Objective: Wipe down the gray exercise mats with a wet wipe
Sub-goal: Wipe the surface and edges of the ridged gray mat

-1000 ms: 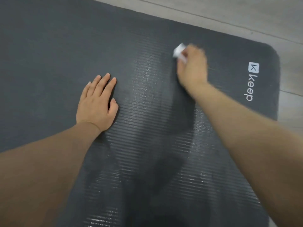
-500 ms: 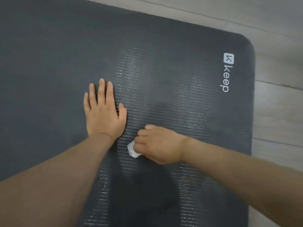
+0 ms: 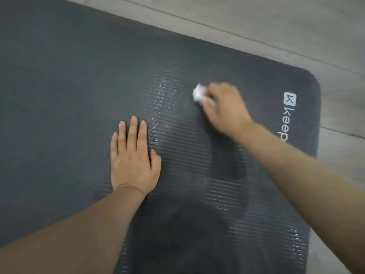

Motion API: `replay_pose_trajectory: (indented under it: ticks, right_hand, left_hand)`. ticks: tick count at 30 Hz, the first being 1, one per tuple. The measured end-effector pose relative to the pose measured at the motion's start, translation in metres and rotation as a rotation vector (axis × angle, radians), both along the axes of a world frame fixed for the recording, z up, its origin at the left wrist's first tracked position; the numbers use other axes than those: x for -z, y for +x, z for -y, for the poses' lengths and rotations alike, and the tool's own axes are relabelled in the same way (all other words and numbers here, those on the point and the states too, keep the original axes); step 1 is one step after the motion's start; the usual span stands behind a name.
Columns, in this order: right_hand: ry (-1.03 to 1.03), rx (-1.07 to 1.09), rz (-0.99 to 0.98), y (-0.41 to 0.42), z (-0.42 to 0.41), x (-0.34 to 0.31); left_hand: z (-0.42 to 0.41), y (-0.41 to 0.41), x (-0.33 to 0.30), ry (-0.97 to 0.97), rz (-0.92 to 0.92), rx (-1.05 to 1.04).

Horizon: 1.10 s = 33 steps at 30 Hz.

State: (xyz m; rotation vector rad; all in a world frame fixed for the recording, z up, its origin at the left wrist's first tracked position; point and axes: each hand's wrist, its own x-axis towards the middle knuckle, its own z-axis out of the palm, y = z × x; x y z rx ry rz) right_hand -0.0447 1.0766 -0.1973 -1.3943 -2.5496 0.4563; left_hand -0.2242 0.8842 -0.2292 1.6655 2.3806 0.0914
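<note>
A dark gray ribbed exercise mat fills most of the head view, with a white "keep" logo near its right end. My right hand grips a bunched white wet wipe and presses it on the mat, up and right of centre; the hand is blurred by motion. Flat on the mat, my left hand rests palm down with straight fingers, below and left of the wipe. Shiny wet streaks lie on the ribs between the two hands and toward the bottom of the view.
Light wood-look floor borders the mat along its far edge and beyond its rounded right end. Both forearms reach in from the bottom corners.
My right hand has swept the wipe from close beside my left wrist up and to the right across the mat. My left hand stays flat in place.
</note>
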Motion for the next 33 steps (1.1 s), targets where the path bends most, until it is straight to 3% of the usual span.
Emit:
replay_pose_trajectory:
  ticks: [3,5,6,7,9,12,14,16,18,20,22,23,25,27,30,31,33]
  right_hand:
    - [-0.245,-0.646,0.228,0.049,0.144,-0.026]
    - [-0.239,-0.922,0.29,0.072,0.146,-0.023]
    - [-0.133,-0.962,0.287,0.069,0.117,-0.019]
    - [0.008,-0.897,0.298,0.058,0.077,-0.016]
    - [0.223,-0.504,0.25,0.038,-0.015,-0.003]
    - [0.192,0.211,0.233,0.043,-0.116,-0.003]
    - [0.118,0.49,0.179,0.052,-0.115,-0.001]
    - [0.104,0.431,0.111,0.057,-0.063,0.005]
    - [0.065,0.115,0.121,0.075,0.029,0.007]
    - [-0.107,-0.319,0.282,0.103,0.13,-0.01]
    - [-0.208,-0.638,0.337,0.133,0.164,-0.02]
    - [-0.16,-0.688,0.329,0.141,0.145,-0.02]
    - [0.06,-0.557,0.331,0.134,0.069,-0.014]
    - [0.282,-0.186,0.309,0.121,-0.026,-0.005]
    - [0.25,0.444,0.254,0.111,-0.113,-0.007]
    - [0.181,0.53,0.224,0.107,-0.111,-0.002]
    - [0.137,0.421,0.168,0.104,-0.062,0.009]
  left_hand:
    - [0.0,0.0,0.0,0.002,0.021,-0.014]
    - [-0.002,0.0,0.0,0.014,0.022,-0.017]
    - [-0.002,0.001,0.0,0.013,0.022,-0.012]
    - [-0.003,0.001,0.0,0.013,0.022,-0.01]
    - [-0.003,0.001,0.001,0.017,0.013,-0.014]
    - [-0.003,0.002,0.0,0.02,0.007,-0.019]
    - [-0.002,0.002,0.0,0.023,0.002,-0.019]
    - [-0.003,0.002,0.0,0.023,0.007,-0.018]
    - [-0.003,0.003,0.0,0.016,0.005,-0.02]
    - [-0.004,0.002,0.0,0.009,0.0,-0.024]
    - [-0.004,0.003,0.0,0.012,0.01,-0.024]
    - [-0.004,0.003,-0.001,0.013,0.012,-0.027]
    - [-0.004,0.003,-0.002,0.018,0.011,-0.033]
    - [-0.004,0.003,-0.001,0.024,0.004,-0.034]
    - [-0.005,0.004,-0.002,0.022,-0.007,-0.037]
    - [-0.004,0.004,-0.002,0.018,-0.006,-0.037]
    - [-0.004,0.004,-0.003,0.016,-0.003,-0.041]
